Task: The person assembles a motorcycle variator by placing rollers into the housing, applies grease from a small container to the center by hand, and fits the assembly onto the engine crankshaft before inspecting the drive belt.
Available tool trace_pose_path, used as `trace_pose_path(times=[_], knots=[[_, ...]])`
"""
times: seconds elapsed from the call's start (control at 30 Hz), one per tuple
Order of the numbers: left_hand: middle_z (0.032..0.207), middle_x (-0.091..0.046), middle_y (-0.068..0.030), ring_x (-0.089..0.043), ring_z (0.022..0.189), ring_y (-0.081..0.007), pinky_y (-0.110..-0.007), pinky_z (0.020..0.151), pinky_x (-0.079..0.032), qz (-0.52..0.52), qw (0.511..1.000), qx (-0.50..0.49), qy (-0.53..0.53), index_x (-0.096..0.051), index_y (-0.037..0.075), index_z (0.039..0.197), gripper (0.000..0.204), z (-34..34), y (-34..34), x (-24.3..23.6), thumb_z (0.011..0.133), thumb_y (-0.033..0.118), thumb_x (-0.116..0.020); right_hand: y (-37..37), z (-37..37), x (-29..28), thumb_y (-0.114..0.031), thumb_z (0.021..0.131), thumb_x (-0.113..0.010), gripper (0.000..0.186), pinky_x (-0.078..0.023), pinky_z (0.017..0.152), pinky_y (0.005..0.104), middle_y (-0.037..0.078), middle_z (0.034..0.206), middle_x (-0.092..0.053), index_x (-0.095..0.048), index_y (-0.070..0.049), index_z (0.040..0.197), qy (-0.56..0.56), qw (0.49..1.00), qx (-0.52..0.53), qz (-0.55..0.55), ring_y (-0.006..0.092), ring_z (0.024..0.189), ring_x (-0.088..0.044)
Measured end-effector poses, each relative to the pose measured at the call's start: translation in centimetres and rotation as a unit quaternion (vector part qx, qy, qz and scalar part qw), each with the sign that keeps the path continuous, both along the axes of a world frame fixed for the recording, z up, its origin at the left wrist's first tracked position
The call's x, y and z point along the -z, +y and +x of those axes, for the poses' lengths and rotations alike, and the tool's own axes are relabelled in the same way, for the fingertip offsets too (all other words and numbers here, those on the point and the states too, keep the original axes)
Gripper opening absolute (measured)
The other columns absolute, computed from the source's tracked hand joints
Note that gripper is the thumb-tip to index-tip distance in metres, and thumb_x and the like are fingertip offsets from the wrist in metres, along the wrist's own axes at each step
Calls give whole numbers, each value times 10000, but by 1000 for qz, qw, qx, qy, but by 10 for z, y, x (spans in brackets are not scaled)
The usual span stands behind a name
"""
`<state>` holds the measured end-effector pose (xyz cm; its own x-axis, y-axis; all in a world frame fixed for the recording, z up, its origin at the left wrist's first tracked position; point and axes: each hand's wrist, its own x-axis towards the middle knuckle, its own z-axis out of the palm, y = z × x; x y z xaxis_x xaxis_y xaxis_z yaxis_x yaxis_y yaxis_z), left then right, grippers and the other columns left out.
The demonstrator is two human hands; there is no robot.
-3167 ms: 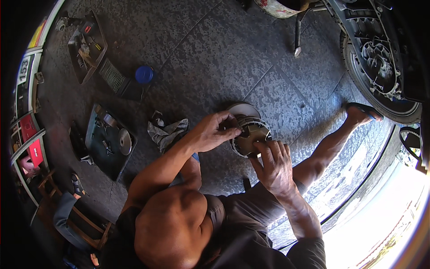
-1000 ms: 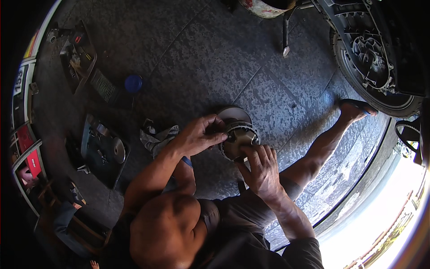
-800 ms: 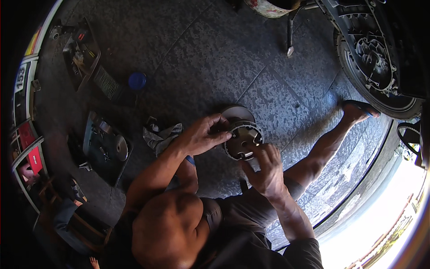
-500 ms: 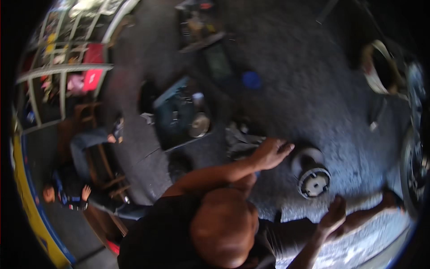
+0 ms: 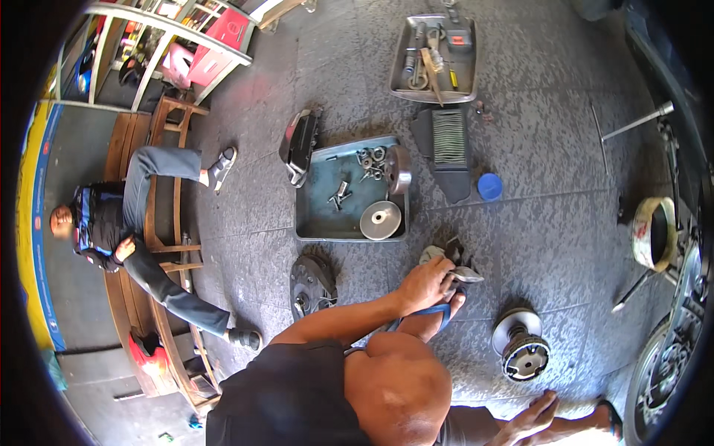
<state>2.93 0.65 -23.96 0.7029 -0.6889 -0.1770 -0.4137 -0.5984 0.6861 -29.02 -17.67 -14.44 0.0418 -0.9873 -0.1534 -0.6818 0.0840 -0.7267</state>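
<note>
In the head view, my left hand (image 5: 430, 282) is closed on a grey cloth (image 5: 433, 256) beside my sandalled left foot. My right hand (image 5: 535, 412) is low at the right, fingers apart, holding nothing, below a round metal assembly (image 5: 526, 358) with a toothed rim, which stands on the floor with a wide disc (image 5: 506, 331) behind it. Farther forward, a teal tray (image 5: 327, 223) holds a metal disc, a drum and several small parts. A dark round-ended part (image 5: 312, 290) lies left of my left arm.
Another person (image 5: 149, 260) reclines on a wooden bench (image 5: 119, 156) at left. A tool tray (image 5: 439, 94), a filter (image 5: 449, 137), a blue lid (image 5: 489, 187) and a black casing (image 5: 297, 149) lie on the floor. A cylindrical container (image 5: 653, 230) and a motorcycle wheel (image 5: 647, 401) are at right.
Both hands have left the metal assembly: the left moved leftward onto the cloth, the right drew back toward me. The view has swung left, showing more of the bench and person.
</note>
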Motion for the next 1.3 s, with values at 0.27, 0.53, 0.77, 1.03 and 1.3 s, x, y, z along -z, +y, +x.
trace_pose_path(times=[0.27, 0.53, 0.77, 1.03, 1.3], knots=[[956, -632, -137, -642, 892, -264, -366, 798, -512, -240, 869, 112, 418, -633, -2, 1080, 264, 9, -41, -116, 849, 105, -701, 44, 176, -32, -491, 996, -490, 501, -460, 979, 369, 71, 1231, -606, -555, -86, 1283, -460, 790, -23, 404, 200, 1144, -568], [1063, -589, -171, -550, 1018, -346, -457, 907, -411, -241, 960, -68, -123, -611, 46, 1001, 296, 68, 3, -52, 773, 191, -731, 50, 168, 23, -377, 907, -671, 397, -466, 988, 410, 41, 1164, -619, -573, -121, 1195, -510, 730, -32, 455, 189, 1109, -580], [1159, -578, -275, -552, 1143, -415, -489, 971, -448, 274, 824, -469, -164, -531, -20, 1173, 615, 199, 108, 29, 851, 491, -648, 28, 148, -20, -388, 953, -606, 440, -419, 1060, 439, 36, 1233, -626, -528, -128, 1298, -544, 683, -108, 475, 218, 1195, -563], [1118, -661, -267, -645, 1046, -438, -506, 915, -504, 314, 842, -437, -26, -605, -15, 1135, 554, 235, 131, 37, 858, 464, -606, 33, 142, -19, -378, 954, -608, 456, -433, 1046, 436, 47, 1241, -620, -511, -124, 1320, -543, 698, -57, 463, 222, 1181, -569], [931, -687, -210, -672, 947, -402, -479, 859, -528, 265, 854, -426, -139, -655, 7, 1045, 412, 233, 140, 49, 824, 355, -640, 38, 139, -17, -367, 956, -610, 473, -446, 1032, 433, 59, 1250, -614, -493, -121, 1342, -552, 697, -39, 455, 226, 1168, -576]])
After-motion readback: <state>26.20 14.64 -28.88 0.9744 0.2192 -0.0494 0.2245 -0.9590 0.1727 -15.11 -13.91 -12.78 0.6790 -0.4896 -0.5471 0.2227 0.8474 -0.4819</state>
